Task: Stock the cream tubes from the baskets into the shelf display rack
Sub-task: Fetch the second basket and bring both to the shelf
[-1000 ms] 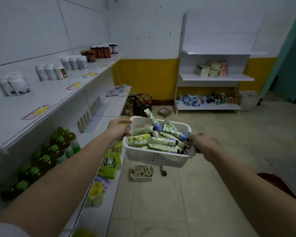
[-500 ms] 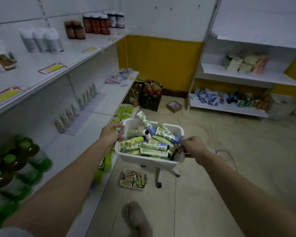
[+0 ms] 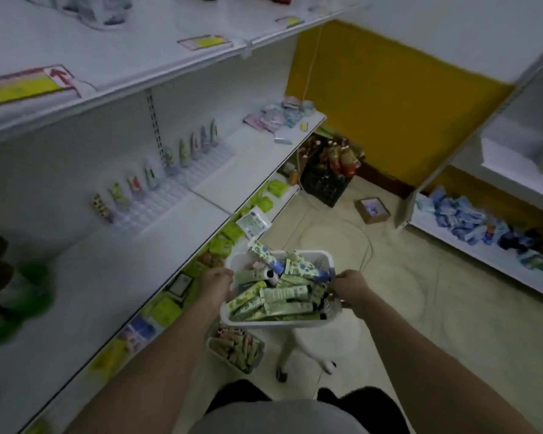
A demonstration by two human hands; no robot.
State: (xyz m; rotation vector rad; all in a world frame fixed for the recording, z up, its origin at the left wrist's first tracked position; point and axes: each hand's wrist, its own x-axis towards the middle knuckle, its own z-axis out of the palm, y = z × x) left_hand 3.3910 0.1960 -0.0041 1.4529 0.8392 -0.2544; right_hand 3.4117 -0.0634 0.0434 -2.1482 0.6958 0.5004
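A long white shelf [image 3: 157, 245] runs along the wall on the person's left, and on it, set back against the rear panel, lies the clear display rack [image 3: 176, 186]. Only its back row is filled: a line of standing tubes [image 3: 182, 155] leans against the wall, while the front rows of the rack appear bare. Near the shelf's far end sits a loose heap of pale packets [image 3: 276, 115]; below the front edge, green packs [image 3: 229, 230] line a lower shelf.

Out over the floor, just off the shelf's front edge, the person carries a white basket [image 3: 279, 324] heaped with cream tubes [image 3: 282, 292], mostly green-printed, lying crosswise on one another. The left hand [image 3: 215, 281] is closed on the basket's left rim, the right hand [image 3: 348, 288] is closed on its right rim, so each grip is pressed shut around the plastic. A second small basket [image 3: 235, 347] of other tubes rests on the floor directly beneath, beside a white stool [image 3: 320, 336].

The step in hand looks like the carry: the supply is being brought to the rack, and no tube from this basket is yet in a hand. The next move likely calls for setting the basket down on the bare stretch of shelf near the rack, freeing one hand to pick single tubes and stand them in the open slots.
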